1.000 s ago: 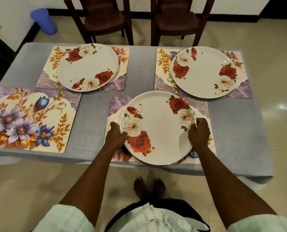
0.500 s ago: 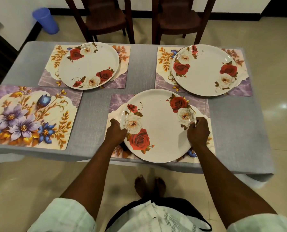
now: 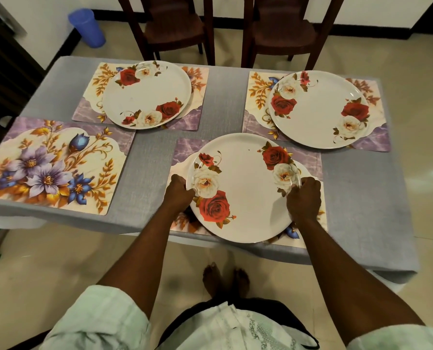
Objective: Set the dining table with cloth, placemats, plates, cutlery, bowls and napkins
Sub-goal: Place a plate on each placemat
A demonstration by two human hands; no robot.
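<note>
**Plate held on the near placemat**

The left hand (image 3: pixel 178 190) and right hand (image 3: pixel 303 198) each gripped opposite rims of the round white rose-patterned plate (image 3: pixel 245 188), which lay on the near floral placemat (image 3: pixel 311 223); two matching plates (image 3: pixel 147 94) sat on far placemats; the grey-clothed worktop (image 3: pixel 147 173) also carried a bare placemat (image 3: pixel 48 165).

Looking down at a tabletop (image 3: pixel 225 102) under a grey cloth (image 3: pixel 361 198). Four flower placemats laid out, three with white rose plates on top. Near plate (image 3: pixel 245 188) gripped at both edges: left hand (image 3: pixel 180 190) on one side, right hand (image 3: pixel 303 198) on the other. Near left placemat (image 3: pixel 51 165) bare. Two brown chairs (image 3: pixel 175 24) past the far side, blue bin (image 3: pixel 86 27) on the floor.
</note>
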